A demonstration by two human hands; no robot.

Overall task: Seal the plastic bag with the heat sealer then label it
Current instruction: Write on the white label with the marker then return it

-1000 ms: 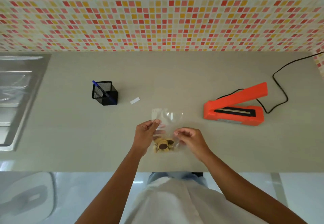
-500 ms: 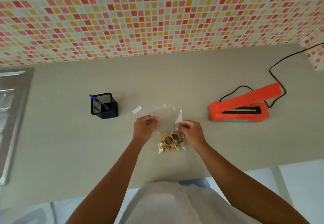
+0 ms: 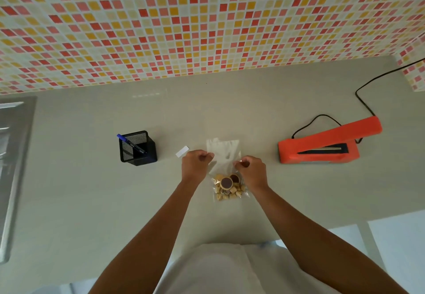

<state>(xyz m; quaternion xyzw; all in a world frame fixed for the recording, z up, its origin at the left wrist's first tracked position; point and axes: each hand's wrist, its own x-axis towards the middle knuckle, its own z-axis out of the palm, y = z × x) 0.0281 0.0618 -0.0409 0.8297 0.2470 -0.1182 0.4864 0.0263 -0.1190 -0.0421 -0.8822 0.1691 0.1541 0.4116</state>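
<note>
Clear plastic bag (image 3: 222, 155) — unsealed, flat; orange heat sealer (image 3: 319, 147) — open.

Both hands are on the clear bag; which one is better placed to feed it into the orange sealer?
Probably the right hand: the orange heat sealer, its arm raised, sits on that side. The left hand is nearer the white label strip. Both pinch the clear plastic bag.

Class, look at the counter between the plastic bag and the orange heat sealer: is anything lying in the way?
Nothing visible does. Both hands, left hand and right hand, pinch the plastic bag; the counter between it and the heat sealer is bare. The pen holder and white label lie on the opposite side.
</note>
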